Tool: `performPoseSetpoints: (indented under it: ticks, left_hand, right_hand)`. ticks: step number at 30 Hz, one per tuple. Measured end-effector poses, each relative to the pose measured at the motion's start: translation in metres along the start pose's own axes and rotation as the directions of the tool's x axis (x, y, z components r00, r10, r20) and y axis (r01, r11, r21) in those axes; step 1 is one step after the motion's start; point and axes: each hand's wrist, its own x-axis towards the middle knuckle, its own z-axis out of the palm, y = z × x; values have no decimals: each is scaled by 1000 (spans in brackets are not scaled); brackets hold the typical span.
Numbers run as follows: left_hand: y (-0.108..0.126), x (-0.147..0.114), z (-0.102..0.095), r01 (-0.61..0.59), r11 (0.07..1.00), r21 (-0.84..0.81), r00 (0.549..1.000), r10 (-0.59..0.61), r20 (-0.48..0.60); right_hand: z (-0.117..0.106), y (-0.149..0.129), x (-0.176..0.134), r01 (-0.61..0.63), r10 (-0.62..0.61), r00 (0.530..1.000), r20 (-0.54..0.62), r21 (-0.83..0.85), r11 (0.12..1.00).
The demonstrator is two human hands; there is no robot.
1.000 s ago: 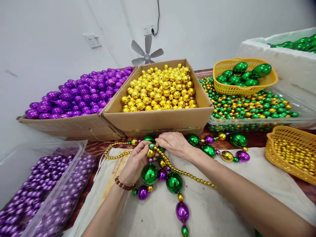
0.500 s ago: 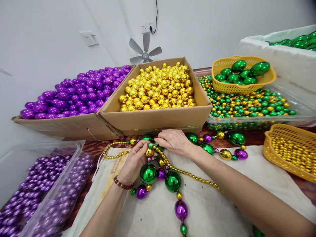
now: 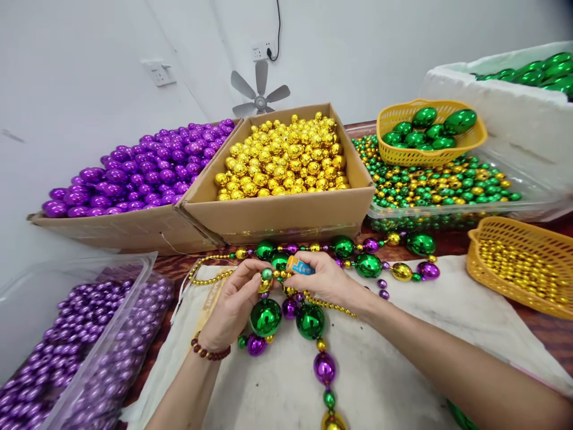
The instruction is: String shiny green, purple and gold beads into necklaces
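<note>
My left hand (image 3: 238,292) pinches a bead necklace near a small green bead (image 3: 267,274) and a gold bead. Below those fingers hang a large green bead (image 3: 265,318) and a purple bead (image 3: 256,344). My right hand (image 3: 330,279) is closed on a small blue and orange object (image 3: 299,266) with white lettering, perhaps a lighter or a glue bottle; its kind is unclear. The object's orange end points at small gold beads beside the left fingertips. A strand of tiny gold beads (image 3: 331,306) passes beneath the right hand. Another part of the necklace (image 3: 324,368) runs down the cloth.
Boxes of purple beads (image 3: 147,173) and gold beads (image 3: 286,161) stand behind. Rightward are a tub of mixed beads (image 3: 430,185), yellow baskets (image 3: 514,263) and a foam box (image 3: 505,119). A clear bin (image 3: 134,292) of purple beads is at left. Cloth (image 3: 394,352) covers the table.
My right hand has turned over, and the blue and orange object now shows in it at the necklace. Two loose purple beads show on the cloth. The view has shifted slightly.
</note>
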Motion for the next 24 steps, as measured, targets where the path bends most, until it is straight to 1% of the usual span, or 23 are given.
performPoseSetpoints:
  ticks: [2,5,7,10,12,14,17,19,20,22,23,24]
  left_hand:
    - [3,-5,2,7,996,89,1000,-5,-26]
    - [9,-11,5,-16,969,247,998,31,-59]
    - [14,-15,6,-28,927,374,999,37,-18]
    - [23,-21,9,-35,847,530,997,-6,75]
    - [27,-24,12,-35,824,566,996,-18,88]
    - [29,-28,16,-30,817,576,996,-20,82]
    - [30,-34,24,-71,776,627,995,15,95]
    - [29,-39,28,-73,751,657,995,5,104]
    - [27,-41,28,-42,752,657,994,-35,104]
    - [22,-43,27,67,781,621,987,-143,73]
    - [19,-43,26,111,796,594,984,-171,45]
    - [16,-43,25,151,816,559,983,-185,5]
  right_hand:
    - [-2,-5,-4,0,-2,1000,24,79,997]
    - [-10,-13,-8,-8,4,997,78,53,999]
    - [-15,-18,-11,-21,20,994,105,13,1000]
    - [-22,-22,-18,-21,21,985,174,-1,1000]
    - [-25,-24,-23,-8,7,978,207,2,1000]
    - [-25,-25,-29,-2,8,981,194,-29,1000]
    - [-21,-27,-41,19,8,988,157,-173,985]
    - [-18,-29,-51,67,-27,989,147,-279,958]
    - [-18,-29,-57,96,-51,988,144,-329,939]
    - [-22,-28,-73,143,-102,988,115,-449,882]
    - [-28,-26,-83,135,-118,991,65,-528,839]
    - [-35,-23,-95,78,-111,994,-15,-624,777]
